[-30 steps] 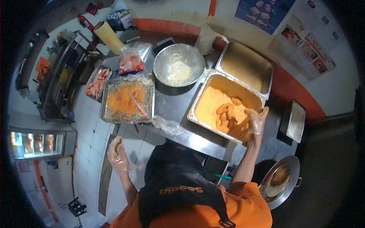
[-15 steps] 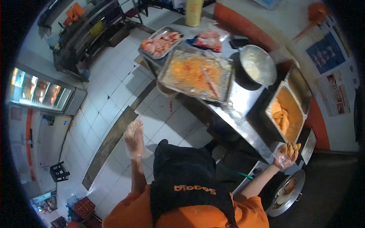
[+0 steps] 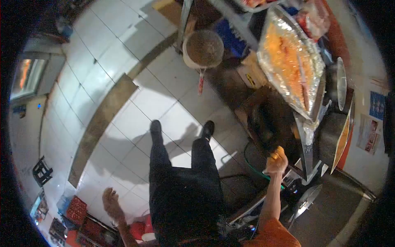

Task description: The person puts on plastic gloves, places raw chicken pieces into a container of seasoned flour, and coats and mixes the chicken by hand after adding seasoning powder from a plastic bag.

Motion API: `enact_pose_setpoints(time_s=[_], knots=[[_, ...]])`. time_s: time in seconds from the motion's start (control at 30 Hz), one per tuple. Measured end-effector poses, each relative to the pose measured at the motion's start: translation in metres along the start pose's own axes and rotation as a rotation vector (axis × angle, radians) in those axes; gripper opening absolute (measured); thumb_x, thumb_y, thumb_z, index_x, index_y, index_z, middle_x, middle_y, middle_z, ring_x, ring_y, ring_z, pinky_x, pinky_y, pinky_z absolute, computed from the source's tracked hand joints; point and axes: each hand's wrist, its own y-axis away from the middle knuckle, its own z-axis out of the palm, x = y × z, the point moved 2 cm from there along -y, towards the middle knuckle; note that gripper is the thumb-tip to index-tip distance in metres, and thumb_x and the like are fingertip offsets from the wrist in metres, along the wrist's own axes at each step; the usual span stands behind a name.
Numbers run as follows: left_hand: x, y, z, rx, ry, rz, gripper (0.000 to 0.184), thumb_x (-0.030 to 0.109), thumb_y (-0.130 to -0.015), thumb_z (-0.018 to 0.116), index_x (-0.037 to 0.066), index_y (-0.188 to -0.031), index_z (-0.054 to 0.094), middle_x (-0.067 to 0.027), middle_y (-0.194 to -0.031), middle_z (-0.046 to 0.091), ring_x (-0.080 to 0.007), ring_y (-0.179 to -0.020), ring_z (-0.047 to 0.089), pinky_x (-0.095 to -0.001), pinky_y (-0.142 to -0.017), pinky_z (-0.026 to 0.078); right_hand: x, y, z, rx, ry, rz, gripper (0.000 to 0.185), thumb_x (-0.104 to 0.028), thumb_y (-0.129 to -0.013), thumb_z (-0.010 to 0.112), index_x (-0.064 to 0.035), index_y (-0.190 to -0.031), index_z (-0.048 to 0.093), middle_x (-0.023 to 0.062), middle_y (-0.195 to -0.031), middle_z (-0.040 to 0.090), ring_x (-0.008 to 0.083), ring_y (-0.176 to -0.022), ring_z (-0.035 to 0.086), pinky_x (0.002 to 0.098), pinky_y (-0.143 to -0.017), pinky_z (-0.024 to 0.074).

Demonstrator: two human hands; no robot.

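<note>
My left hand (image 3: 113,203) hangs at the lower left above the floor, with its fingers loosely apart and nothing visible in it. My right hand (image 3: 277,162) is beside the table's near corner, fingers curled in and coated orange at the tips. Whether a piece of food lies inside them is hidden. A clear plastic glove covers at least part of this hand. Nearest to it are the stove's edge and a round metal pan (image 3: 307,201). Up the table lies a wrapped tray (image 3: 275,78) with orange batter or sauce and a long utensil (image 3: 303,78) across it.
A pot with a handle (image 3: 203,49) stands low beside the table legs. A metal bowl (image 3: 341,84) and a deep steel pan (image 3: 342,142) sit along the wall side. Bagged meat (image 3: 314,20) is at the back. A black stool (image 3: 42,171) and red crate (image 3: 76,208) are left.
The view has turned and tipped toward the floor. My right hand has left the pan side and come lower, nearer my body. My left hand has dropped down and outward.
</note>
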Motion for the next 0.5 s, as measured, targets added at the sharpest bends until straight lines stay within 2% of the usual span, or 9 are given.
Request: enact_pose_setpoints(time_s=[0.03,0.1,0.13,0.23,0.4,0.5], knots=[[-0.018,0.001,-0.010,0.030,0.004,-0.068,0.044,-0.002,-0.088,0.063,-0.003,-0.131,0.057,-0.0138,-0.125,0.063,-0.0273,-0.114,0.062,-0.0366,-0.098,0.051,0.018,-0.028,-0.007,0.130,0.115,0.012,0.018,-0.018,-0.093,0.064,-0.0107,-0.109,0.068,0.0018,-0.081,0.066,0.0153,-0.067,0.063,0.0284,-0.055,0.0510],[-0.059,0.002,-0.035,0.034,0.039,-0.148,0.045,-0.002,-0.088,0.063,-0.003,-0.133,0.057,-0.0133,-0.126,0.063,-0.0271,-0.114,0.062,-0.0362,-0.098,0.051,0.042,-0.088,-0.025,0.123,0.182,0.094,0.016,-0.021,-0.095,0.065,-0.0111,-0.107,0.068,0.0000,-0.078,0.065,0.0148,-0.059,0.060,0.0291,-0.049,0.0491],[-0.064,0.007,-0.039,0.021,-0.127,-0.183,0.046,-0.003,-0.088,0.063,-0.003,-0.134,0.056,-0.0134,-0.126,0.063,-0.0277,-0.115,0.061,-0.0363,-0.099,0.050,0.048,-0.114,-0.028,0.115,0.261,0.134,0.016,-0.023,-0.095,0.066,-0.0113,-0.105,0.068,-0.0014,-0.074,0.062,0.0135,-0.055,0.057,0.0279,-0.047,0.0477],[-0.084,0.018,-0.040,0.089,-0.122,-0.286,0.047,0.001,-0.089,0.064,-0.002,-0.135,0.056,-0.0148,-0.131,0.061,-0.0283,-0.120,0.060,-0.0361,-0.102,0.048,0.052,-0.195,-0.015,-0.013,0.389,0.046,0.014,-0.027,-0.096,0.067,-0.0142,-0.102,0.067,-0.0041,-0.068,0.054,0.0093,-0.050,0.050,0.0251,-0.042,0.0426],[-0.076,0.038,-0.001,0.067,-0.266,-0.381,0.050,0.011,-0.092,0.064,-0.003,-0.138,0.053,-0.0160,-0.137,0.058,-0.0280,-0.126,0.055,-0.0356,-0.105,0.046,-0.003,-0.383,-0.012,-0.045,0.726,-0.078,0.028,-0.042,-0.099,0.061,-0.0182,-0.114,0.067,-0.0054,-0.071,0.055,0.0109,-0.051,0.047,0.0264,-0.046,0.0432],[-0.059,0.045,0.030,0.037,-0.339,-0.400,0.052,0.017,-0.093,0.064,-0.003,-0.140,0.051,-0.0167,-0.140,0.057,-0.0279,-0.130,0.052,-0.0353,-0.107,0.045,-0.019,-0.434,0.081,-0.065,0.837,-0.254,0.030,-0.042,-0.099,0.060,-0.0173,-0.114,0.067,-0.0047,-0.074,0.056,0.0115,-0.054,0.049,0.0271,-0.048,0.0444]])
